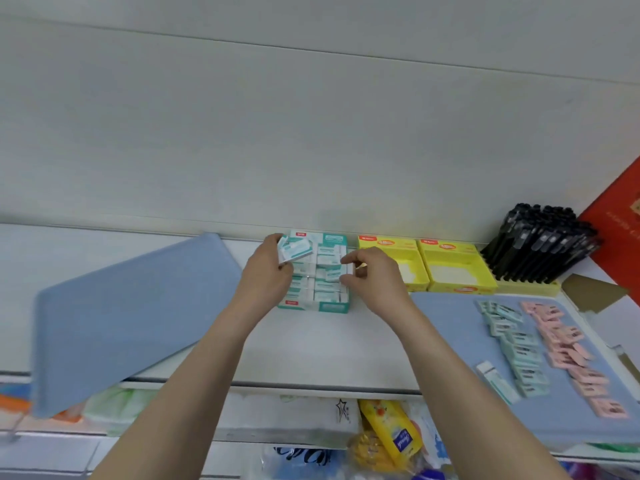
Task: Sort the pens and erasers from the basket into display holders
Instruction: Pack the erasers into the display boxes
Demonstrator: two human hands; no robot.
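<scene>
Teal-and-white erasers point(293, 250) are sitting stacked in my left hand point(268, 271), fingers curled around them, above the teal display box point(329, 306). My right hand point(375, 277) is hovering over the box's right edge, thumb and forefinger nearly pinched; whether they are gripping an eraser I cannot tell. I am working at a white shelf point(311, 344) facing a pale wall point(311, 133), with yellow holders point(457, 268) and black pens point(540, 244) rightward.
</scene>
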